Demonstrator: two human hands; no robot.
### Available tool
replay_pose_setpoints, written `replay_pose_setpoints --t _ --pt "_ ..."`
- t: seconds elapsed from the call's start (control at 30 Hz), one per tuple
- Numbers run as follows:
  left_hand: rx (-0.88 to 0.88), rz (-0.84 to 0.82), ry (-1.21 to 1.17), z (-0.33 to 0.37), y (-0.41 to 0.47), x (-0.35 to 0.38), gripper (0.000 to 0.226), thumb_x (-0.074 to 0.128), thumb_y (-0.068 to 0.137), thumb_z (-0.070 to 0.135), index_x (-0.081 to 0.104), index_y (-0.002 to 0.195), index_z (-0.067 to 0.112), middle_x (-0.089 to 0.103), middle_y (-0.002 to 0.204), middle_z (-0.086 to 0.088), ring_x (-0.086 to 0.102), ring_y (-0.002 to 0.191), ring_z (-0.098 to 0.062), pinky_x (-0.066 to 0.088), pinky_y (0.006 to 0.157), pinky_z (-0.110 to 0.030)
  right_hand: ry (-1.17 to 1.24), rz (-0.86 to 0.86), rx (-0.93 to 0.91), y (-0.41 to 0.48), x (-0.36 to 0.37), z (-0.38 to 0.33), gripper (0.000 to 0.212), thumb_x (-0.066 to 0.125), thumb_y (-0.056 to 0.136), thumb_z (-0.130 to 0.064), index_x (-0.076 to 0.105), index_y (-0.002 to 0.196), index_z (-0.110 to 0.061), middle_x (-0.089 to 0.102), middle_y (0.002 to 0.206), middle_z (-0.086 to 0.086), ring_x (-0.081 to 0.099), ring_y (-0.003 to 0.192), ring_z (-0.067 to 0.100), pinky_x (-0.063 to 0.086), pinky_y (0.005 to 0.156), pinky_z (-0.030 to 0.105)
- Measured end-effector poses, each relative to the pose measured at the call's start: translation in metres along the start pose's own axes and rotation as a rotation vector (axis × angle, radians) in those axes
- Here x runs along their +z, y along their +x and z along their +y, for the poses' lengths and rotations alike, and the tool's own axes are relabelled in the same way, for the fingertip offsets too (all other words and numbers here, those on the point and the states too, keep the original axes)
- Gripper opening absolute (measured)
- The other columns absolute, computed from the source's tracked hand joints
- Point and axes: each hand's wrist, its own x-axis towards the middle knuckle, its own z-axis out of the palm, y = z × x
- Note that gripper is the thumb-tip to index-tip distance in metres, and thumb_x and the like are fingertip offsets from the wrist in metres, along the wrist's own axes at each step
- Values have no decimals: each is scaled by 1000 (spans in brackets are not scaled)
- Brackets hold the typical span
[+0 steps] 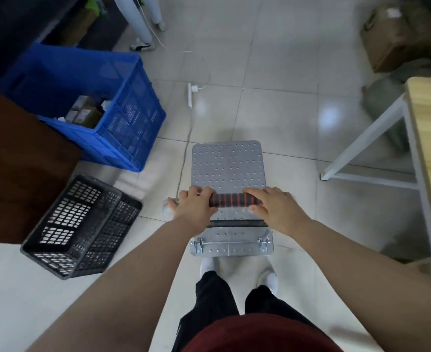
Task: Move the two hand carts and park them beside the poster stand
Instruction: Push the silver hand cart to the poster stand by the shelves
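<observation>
Both hands on the cart handle, cart on the tiles straight ahead.

Left hand (193, 208) and right hand (275, 209) clenched round the striped handle (231, 199); hand cart (228, 163) deck between black crate (79, 224) and table (428, 138), blue crate (87, 102) beyond.

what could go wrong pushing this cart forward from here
Three things stand out, as a judgement:
1. A white power strip and its cable lie on the floor just ahead of the cart; the wheels could snag them.
2. The blue crate and black basket crowd the left side.
3. The table leg narrows the right.
</observation>
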Motion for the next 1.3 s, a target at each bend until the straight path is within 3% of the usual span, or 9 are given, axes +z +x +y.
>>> replay_pose_setpoints --t 0.37,0.6,0.9,1.3 --pt "118 -41 79 -49 69 -44 29 50 93 41 43 121 39 42 128 -2 39 117 -31 24 103 -64 30 52 120 70 0 -36 35 52 92 -37 44 126 -36 52 87 -5 54 82 19 37 70 31" --pt "153 -100 144 -68 130 -83 27 52 93 39 42 118 38 45 121 -5 43 115 -32 24 105 -66 65 54 135 125 -13 -47 35 49 94 -39 44 128 -34 59 96 2 56 88 23 40 73 33" --pt "89 -55 232 -48 213 -118 29 50 93 41 38 118 37 43 121 -3 42 109 -26 35 96 -53 24 103 104 199 -50 -18 42 45 97 -31 37 138 -36 60 106 4 55 99 26 43 90 44" --pt "75 -39 130 6 304 -151 26 52 93 36 42 116 32 41 123 -5 41 113 -29 29 101 -62 -5 69 122 284 -110 49 42 47 96 -31 38 137 -35 60 106 5 56 99 26 41 84 39"
